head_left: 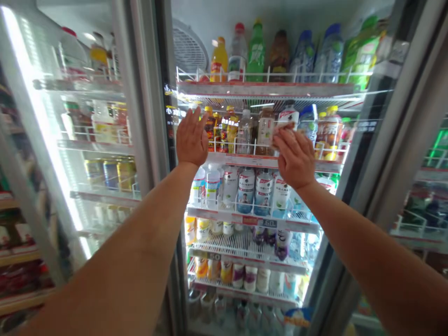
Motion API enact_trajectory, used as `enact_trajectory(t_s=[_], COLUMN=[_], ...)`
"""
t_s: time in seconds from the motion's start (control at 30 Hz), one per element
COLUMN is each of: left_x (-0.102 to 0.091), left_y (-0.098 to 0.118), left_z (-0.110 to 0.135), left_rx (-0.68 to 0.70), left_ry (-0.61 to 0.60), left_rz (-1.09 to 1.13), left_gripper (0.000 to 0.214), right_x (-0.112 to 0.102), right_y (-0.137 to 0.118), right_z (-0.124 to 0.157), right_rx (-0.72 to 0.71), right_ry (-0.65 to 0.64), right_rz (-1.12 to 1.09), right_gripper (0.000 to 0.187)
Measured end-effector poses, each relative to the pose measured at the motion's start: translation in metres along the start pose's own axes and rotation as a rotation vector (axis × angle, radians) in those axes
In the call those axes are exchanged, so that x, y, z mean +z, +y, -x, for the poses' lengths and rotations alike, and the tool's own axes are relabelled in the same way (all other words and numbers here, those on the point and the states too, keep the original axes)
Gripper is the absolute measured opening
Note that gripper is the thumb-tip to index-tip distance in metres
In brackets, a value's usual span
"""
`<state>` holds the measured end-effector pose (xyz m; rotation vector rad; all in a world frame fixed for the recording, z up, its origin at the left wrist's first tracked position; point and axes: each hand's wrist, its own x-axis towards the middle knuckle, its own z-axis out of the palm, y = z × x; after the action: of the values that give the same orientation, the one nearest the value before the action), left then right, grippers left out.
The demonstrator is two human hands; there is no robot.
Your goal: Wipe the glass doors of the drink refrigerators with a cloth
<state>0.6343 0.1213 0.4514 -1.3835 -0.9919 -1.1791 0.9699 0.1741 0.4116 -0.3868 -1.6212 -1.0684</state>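
Closing on a white-labelled bottle (287,116), right hand (295,158) (left hand (191,138) flat, open)

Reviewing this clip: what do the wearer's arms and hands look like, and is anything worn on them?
Both forearms are bare as far as the frame shows, with no sleeves visible. The left hand and right hand wear no gloves, and no watch, bracelet or ring is visible.

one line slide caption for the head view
Both hands reach into an open drinks fridge: right hand on a white-labelled bottle, left hand open.
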Motion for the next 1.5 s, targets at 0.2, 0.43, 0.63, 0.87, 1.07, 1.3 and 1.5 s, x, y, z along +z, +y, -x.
enact_trajectory(t_s=[0.2,0.43,0.63,0.87,1.07,1.3,1.5], left_x=[-0.001,-0.001,-0.003,-0.003,-0.003,-0.002,-0.003], left_y=[0.0,0.0,0.0,-0.001,-0.001,0.003,0.003], left_z=[0.0,-0.001,0.0,0.0,0.002,0.004,0.004], left_rx=[0.005,-0.007,0.017,0.02,0.003,-0.107,-0.091], left_ry=[0.019,0.023,0.037,0.04,0.038,0.098,0.085], left_rz=[-0.002,0.036,-0.009,-0.007,0.011,0.009,0.02], left_gripper=[0.055,0.052,0.052,0.052,0.052,0.058,0.055], right_x=[0.0,0.013,0.004,-0.001,0.002,0.003,0.009], right_y=[-0.001,-0.001,-0.009,-0.017,-0.026,-0.032,-0.016], right_z=[-0.002,-0.003,-0.004,0.001,0.007,0.007,-0.044], right_rx=[-0.44,0.387,-0.267,-0.342,-0.312,-0.25,-0.183], right_ry=[-0.203,0.242,-0.166,-0.208,-0.191,-0.198,-0.193], right_rz=[-0.073,0.112,-0.024,-0.004,0.032,0.089,0.113], right_gripper=[0.062,0.059,0.065,0.057,0.052,0.051,0.052])
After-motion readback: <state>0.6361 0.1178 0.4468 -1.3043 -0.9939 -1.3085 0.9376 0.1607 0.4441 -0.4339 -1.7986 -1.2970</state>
